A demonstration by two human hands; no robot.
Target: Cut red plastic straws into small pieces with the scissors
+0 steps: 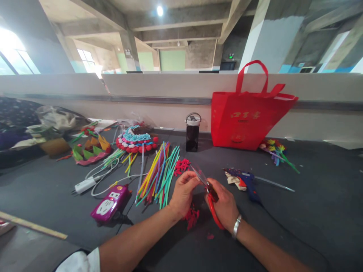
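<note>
My right hand (225, 206) grips red-handled scissors (208, 190), their blades open and pointing up and to the left. My left hand (183, 192) is closed in a pinch right at the blades, holding something too small to make out. Red cut pieces (192, 217) lie on the dark table (312, 196) just below my hands, and another small red pile (181, 165) sits beyond them. A bundle of coloured pipe-cleaner sticks (160, 173) lies left of my left hand.
A blue glue gun (248, 183) lies right of my hands. A purple power strip (111, 203) and white charger (85, 184) sit to the left. Behind stand a dark bottle (193, 133), a red tote bag (246, 113), a beaded craft piece (135, 138) and paper flowers (273, 148).
</note>
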